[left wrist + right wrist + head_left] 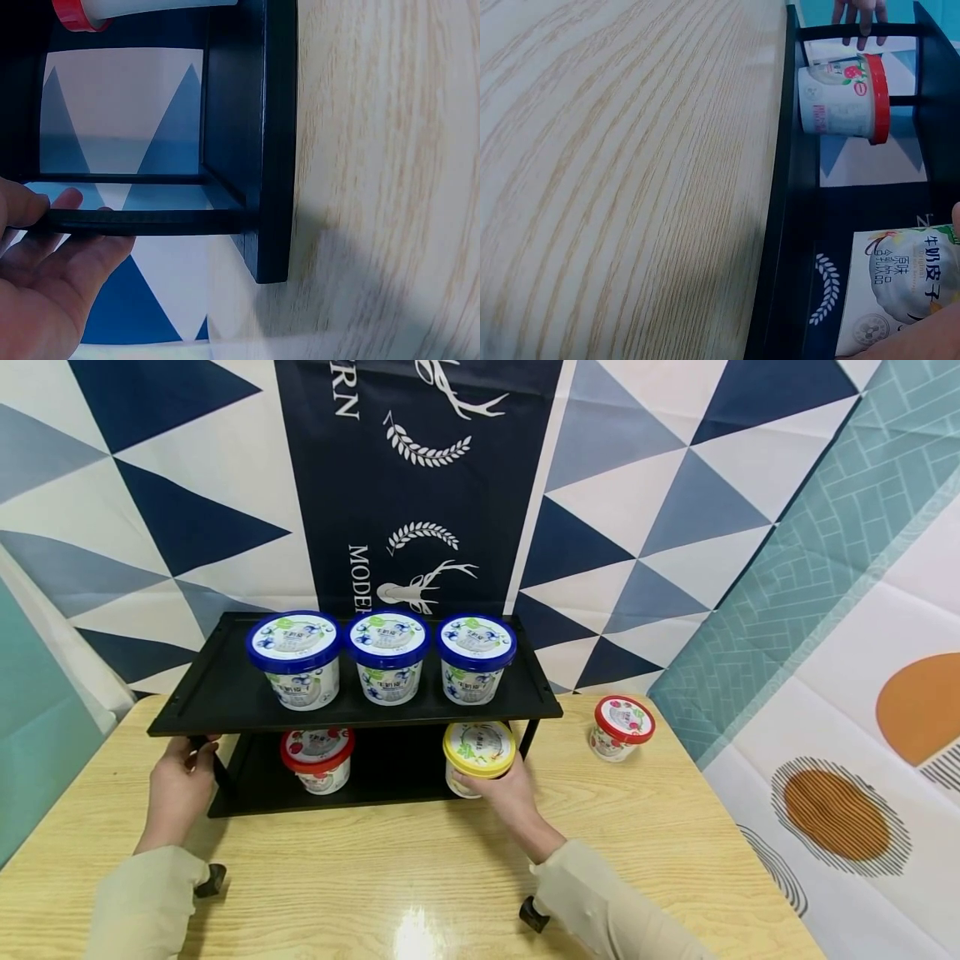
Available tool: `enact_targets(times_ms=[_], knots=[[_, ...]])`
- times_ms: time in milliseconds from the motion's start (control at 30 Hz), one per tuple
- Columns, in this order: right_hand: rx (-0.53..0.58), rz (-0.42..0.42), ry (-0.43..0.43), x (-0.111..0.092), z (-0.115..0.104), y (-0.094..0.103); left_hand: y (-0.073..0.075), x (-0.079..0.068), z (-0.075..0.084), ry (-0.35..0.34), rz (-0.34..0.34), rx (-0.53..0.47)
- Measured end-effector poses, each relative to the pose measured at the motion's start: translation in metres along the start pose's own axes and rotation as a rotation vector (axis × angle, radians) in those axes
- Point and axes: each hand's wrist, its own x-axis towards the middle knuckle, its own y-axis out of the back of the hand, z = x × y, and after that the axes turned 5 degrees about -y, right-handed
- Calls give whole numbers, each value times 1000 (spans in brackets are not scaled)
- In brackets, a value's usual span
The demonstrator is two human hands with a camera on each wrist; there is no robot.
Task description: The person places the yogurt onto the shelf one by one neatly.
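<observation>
A black two-tier rack stands on the wooden table. My left hand grips its front left post, thumb on one side and fingers on the other. At the lower tier's right end, my right hand holds a white tub with a yellow lid, fingers round its side. In the right wrist view the printed wall of this tub shows beside the hand. A red-lidded tub sits on the lower tier toward the left.
On the upper tier stand three blue-lidded tubs, the left one, the middle one and the right one. Another red-lidded tub stands on the table right of the rack. A patterned cloth hangs behind.
</observation>
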Motion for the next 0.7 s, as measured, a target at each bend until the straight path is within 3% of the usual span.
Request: enact_targets(times_ms=[700], knots=[[-5, -6, -48, 0, -1, -13, -1, 0, 0, 15, 15, 15]])
